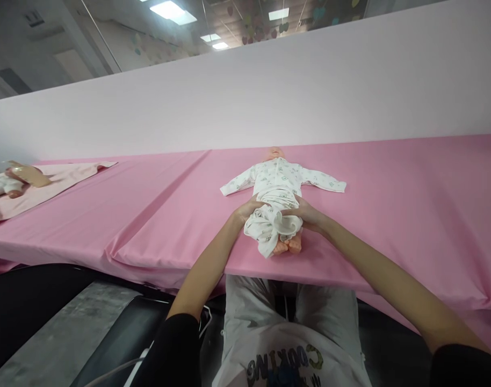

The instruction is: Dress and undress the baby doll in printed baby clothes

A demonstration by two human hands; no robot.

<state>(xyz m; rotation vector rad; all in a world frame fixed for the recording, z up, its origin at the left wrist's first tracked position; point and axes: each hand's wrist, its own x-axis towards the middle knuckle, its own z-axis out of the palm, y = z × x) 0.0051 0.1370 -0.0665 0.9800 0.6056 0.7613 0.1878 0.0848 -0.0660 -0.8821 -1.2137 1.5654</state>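
A baby doll [275, 152] lies on its back on the pink-covered table, its head away from me and its bare feet [288, 245] near the front edge. It wears a white patterned top [276, 174] with both sleeves stretched out sideways. White patterned baby pants [265, 228] are bunched around its hips and legs. My left hand [250, 208] grips the pants' cloth at the left side of the waist. From the right, my right hand [304, 212] holds the same cloth, its thumb over the folds. The fingers of both hands are partly hidden under the fabric.
The pink tablecloth [406, 215] runs the width of the table up to a white partition [269, 102]. On the far left a light pink cloth [68, 180] bears another doll's limbs [6, 185] and a tan object [30, 174]. Dark chairs [120, 333] stand below the front edge.
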